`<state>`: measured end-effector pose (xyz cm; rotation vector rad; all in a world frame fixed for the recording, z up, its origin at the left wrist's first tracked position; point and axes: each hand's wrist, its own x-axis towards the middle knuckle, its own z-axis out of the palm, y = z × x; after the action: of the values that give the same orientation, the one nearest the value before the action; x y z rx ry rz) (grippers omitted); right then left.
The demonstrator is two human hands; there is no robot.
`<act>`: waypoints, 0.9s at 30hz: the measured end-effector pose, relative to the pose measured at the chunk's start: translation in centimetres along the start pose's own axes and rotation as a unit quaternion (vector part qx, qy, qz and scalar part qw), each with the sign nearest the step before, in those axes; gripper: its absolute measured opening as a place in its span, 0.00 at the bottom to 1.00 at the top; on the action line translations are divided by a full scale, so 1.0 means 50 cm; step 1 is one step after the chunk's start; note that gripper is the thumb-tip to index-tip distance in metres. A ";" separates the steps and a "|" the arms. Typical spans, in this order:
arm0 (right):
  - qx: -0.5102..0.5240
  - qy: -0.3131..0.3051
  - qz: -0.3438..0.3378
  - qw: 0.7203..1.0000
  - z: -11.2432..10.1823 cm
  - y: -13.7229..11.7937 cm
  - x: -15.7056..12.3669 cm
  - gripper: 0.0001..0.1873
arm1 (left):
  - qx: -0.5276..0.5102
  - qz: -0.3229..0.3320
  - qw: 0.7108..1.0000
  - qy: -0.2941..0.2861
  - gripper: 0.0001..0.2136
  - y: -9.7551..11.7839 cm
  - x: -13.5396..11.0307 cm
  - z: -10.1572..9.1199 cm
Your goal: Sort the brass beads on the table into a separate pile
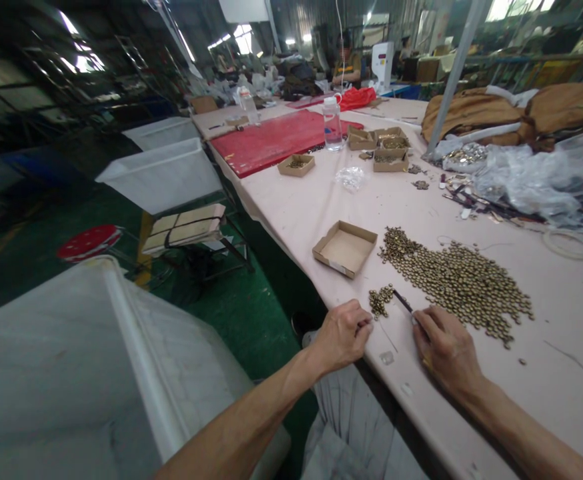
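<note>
My right hand (446, 343) grips a thin dark stick (402, 301), pen-like in shape. Its tip lies at the edge of a small cluster of round brass-coloured studs (380, 300). My left hand (344, 337) is at the table's near edge, left of that cluster, with fingers curled and pinched together; whatever they may hold is hidden. Beyond my right hand spreads a large, mostly single-layer patch of the same studs (466, 283). A shallow cardboard box (345, 247) with a bare bottom sits behind the small cluster.
The pink-covered table (291, 213) runs away from me. Farther back are small boxes of metal parts (390, 161), a water bottle (332, 127) and a red sheet (271, 141). Plastic bags (536, 177) lie right. A large white bin (121, 347) and red stool (89, 241) stand left.
</note>
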<state>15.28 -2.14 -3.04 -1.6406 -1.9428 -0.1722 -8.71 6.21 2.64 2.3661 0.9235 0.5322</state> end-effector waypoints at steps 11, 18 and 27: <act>-0.015 -0.063 -0.084 0.994 0.006 0.039 0.022 0.13 | 0.015 0.010 1.000 0.005 0.07 -0.006 -0.007 0.005; -0.006 -0.032 -0.075 0.997 0.014 0.030 0.037 0.13 | 0.022 0.011 1.000 -0.002 0.06 -0.008 -0.009 0.003; -0.031 -0.019 -0.018 0.999 0.022 0.017 0.063 0.08 | 0.024 0.009 1.000 0.001 0.07 -0.006 -0.010 0.001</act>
<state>15.44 1.27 -2.59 -1.6610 -2.0148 -0.2193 -9.16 6.05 2.31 2.4183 0.9269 0.5247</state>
